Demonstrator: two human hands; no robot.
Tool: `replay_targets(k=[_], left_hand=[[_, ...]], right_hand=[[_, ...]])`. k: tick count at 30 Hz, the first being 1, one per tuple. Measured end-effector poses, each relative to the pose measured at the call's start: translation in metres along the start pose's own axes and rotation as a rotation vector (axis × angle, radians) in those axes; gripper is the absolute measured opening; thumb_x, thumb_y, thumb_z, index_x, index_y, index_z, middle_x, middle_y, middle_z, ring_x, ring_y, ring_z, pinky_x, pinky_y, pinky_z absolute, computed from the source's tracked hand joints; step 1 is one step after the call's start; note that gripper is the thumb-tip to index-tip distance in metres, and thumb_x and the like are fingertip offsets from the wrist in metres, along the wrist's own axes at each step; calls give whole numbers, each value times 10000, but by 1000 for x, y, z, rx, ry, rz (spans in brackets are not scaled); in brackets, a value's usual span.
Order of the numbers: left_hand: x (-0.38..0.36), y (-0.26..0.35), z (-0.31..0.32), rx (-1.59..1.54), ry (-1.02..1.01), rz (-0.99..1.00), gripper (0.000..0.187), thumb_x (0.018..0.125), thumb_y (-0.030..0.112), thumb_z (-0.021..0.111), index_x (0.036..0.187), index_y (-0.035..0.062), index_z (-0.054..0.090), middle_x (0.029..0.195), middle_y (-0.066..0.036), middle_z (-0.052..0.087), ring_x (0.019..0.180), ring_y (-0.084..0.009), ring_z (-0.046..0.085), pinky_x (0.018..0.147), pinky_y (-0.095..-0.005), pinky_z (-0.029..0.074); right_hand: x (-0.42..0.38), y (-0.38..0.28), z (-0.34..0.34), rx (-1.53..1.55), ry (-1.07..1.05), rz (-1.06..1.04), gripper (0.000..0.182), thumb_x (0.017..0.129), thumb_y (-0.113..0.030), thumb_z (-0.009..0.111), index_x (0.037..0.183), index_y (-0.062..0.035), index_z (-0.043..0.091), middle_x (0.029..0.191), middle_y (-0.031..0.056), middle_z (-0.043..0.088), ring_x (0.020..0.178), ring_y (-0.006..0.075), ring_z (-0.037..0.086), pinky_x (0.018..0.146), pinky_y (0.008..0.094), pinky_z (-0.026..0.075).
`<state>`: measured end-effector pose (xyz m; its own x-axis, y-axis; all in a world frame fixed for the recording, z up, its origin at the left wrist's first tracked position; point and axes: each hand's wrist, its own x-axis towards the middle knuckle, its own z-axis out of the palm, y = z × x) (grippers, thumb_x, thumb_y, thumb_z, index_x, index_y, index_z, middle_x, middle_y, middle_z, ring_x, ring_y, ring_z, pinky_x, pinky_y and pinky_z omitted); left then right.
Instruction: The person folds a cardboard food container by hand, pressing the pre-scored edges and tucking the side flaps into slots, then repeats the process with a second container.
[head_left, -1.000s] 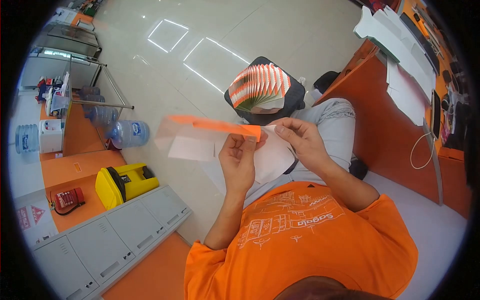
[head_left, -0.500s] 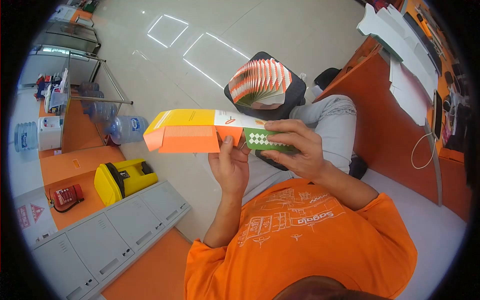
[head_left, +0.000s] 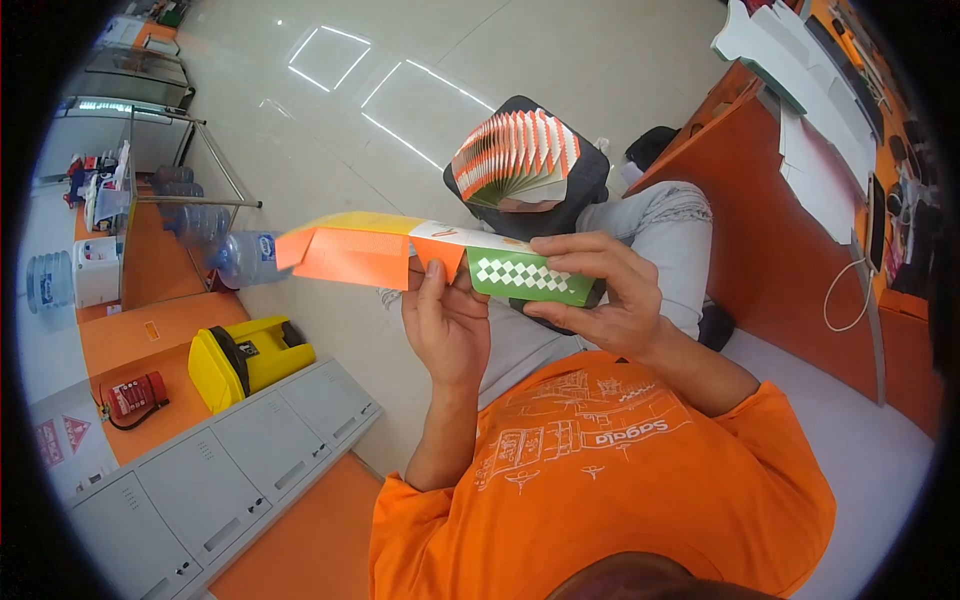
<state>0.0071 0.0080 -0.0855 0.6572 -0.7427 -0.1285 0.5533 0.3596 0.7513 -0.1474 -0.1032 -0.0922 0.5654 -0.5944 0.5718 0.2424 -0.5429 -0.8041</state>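
A printed folding carton [head_left: 350, 258] with yellow, white, orange and green panels spans both my hands in front of my chest. Its orange flaps are bent down on the near side, and the piece is only partly folded. My left hand [head_left: 445, 325] pinches an orange flap near the middle, thumb in front and the other fingers behind. Around the green, white-diamond end, my right hand [head_left: 610, 285] is closed, with fingers on top and thumb below. Past the carton, a fanned stack of orange-and-white folded cards [head_left: 515, 160] rests on a black stool or bag [head_left: 590, 185].
To the right stands a reddish-brown desk [head_left: 770, 240] with papers [head_left: 825, 190] and a phone on it. Grey lockers [head_left: 220, 480], a yellow bin [head_left: 250, 360], a fire extinguisher [head_left: 135, 397] and large water bottles [head_left: 245, 258] line the left side.
The carton has tilted, so less of its yellow face shows and more of the green end panel is visible. My left hand has shifted slightly left and up; both hands keep their hold.
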Motion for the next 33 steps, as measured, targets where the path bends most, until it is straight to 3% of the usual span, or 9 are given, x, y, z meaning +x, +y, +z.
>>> replay_targets(k=[5, 7, 11, 13, 16, 22, 26, 29, 33], left_hand=[[-3, 1, 2, 18, -17, 5, 348, 1075, 211, 454, 1357, 7, 473, 1310, -156, 606, 1188, -281, 642, 980, -455, 569], [-5, 2, -1, 87, -128, -22, 313, 1059, 148, 510, 1323, -19, 505, 1252, -162, 641, 1109, -271, 682, 910, -432, 607], [-5, 4, 7, 281, -125, -49, 261, 1026, 56, 560, 1267, -46, 554, 1151, -164, 683, 1000, -248, 719, 811, -377, 642], [-4, 5, 12, 193, -24, -78, 197, 1009, 33, 597, 1188, -51, 600, 1062, -160, 708, 918, -222, 733, 753, -328, 651], [-2, 4, 17, 247, 17, -61, 233, 1021, 107, 634, 1156, -83, 617, 1010, -168, 717, 835, -210, 739, 739, -332, 661], [7, -1, 8, 182, 21, -91, 175, 1031, 136, 631, 1062, -34, 602, 961, -159, 718, 763, -193, 737, 718, -318, 658], [14, -3, 9, 82, 14, -51, 156, 1032, 127, 628, 1063, -19, 583, 978, -159, 717, 799, -182, 738, 728, -311, 656], [11, -2, 15, 105, 33, -51, 151, 1025, 101, 629, 1091, -23, 573, 1015, -169, 715, 845, -186, 739, 767, -320, 653], [9, 4, 20, 120, -123, -60, 186, 1009, 47, 629, 1156, -36, 549, 1063, -175, 713, 896, -210, 738, 811, -341, 640]], right_hand=[[2, 1, -2, 20, 2, 3, 480, 747, -84, 911, 1135, -10, 639, 1187, 209, 705, 1084, 285, 721, 870, 341, 594], [3, 4, -1, 69, -11, 5, 495, 749, -69, 907, 1158, -11, 634, 1181, 213, 706, 1077, 280, 722, 873, 341, 597], [5, 5, -1, 171, -5, 58, 499, 756, -48, 898, 1175, -11, 630, 1196, 214, 699, 1081, 271, 717, 895, 335, 594], [1, 7, -1, 297, 16, 247, 508, 779, -36, 883, 1207, 4, 614, 1224, 197, 689, 1108, 242, 700, 920, 335, 586], [-2, 11, 0, 431, 26, 397, 509, 803, -22, 864, 1233, 25, 595, 1247, 176, 681, 1130, 207, 679, 943, 327, 575], [-1, 15, 2, 406, 37, 348, 468, 824, -24, 848, 1228, 25, 616, 1216, 136, 696, 1092, 151, 686, 934, 286, 565], [-4, 23, 1, 307, 42, 374, 429, 861, 39, 767, 1259, 38, 608, 1223, 142, 693, 1092, 158, 685, 943, 287, 559], [-6, 28, -1, 220, 93, 239, 424, 877, 84, 690, 1290, 48, 598, 1225, 154, 690, 1086, 166, 684, 936, 283, 554], [0, 29, 0, 167, 146, 205, 383, 901, 72, 668, 1278, 46, 602, 1149, 145, 719, 988, 134, 697, 831, 256, 560]])
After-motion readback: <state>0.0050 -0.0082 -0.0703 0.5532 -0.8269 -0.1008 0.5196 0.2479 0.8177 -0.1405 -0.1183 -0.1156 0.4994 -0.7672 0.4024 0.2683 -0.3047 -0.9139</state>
